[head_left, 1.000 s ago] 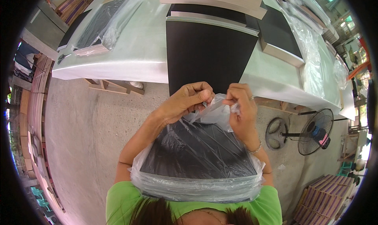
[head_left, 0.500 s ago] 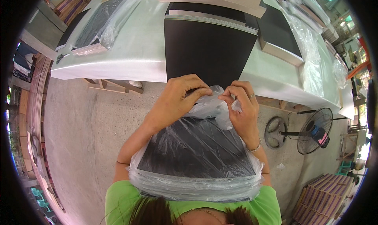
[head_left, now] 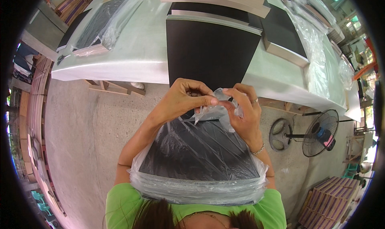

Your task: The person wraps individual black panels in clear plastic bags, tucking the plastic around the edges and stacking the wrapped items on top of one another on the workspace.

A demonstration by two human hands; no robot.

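clear plastic bag (head_left: pixel 200 191), and here it is, lying right up against the person's green shirt (head_left: pixel 269 207), dark flat panels (head_left: pixel 200 149) showing through its creases, with its crumpled mouth up between two busy hands! the left hand (head_left: pixel 184 98) has thumb and fingertips together, apparently clamped on a pinch of the film; over on the right hand (head_left: pixel 246 115), thumb and forefinger stand a little apart, plastic bunched against them, and whether that side is truly gripping cannot be told. just beyond, a large black panel (head_left: pixel 210 48) juts past the edge of the white-covered table (head_left: pixel 120 68). now, the danger: film this thin looks ready to tear if both sides pull hard, and a loose pinch could let the slippery edge slide free. the load seems at risk too, since what holds it up underneath is hidden; a lean back might tip or shift it. a forward nudge might even scuff that bare panel. and the lettering? none that can be read on the bag, nor on the panels, all plain black; the standing fan (head_left: pixel 321 133) wears a pinkish patch, perhaps a label, too small to make out.
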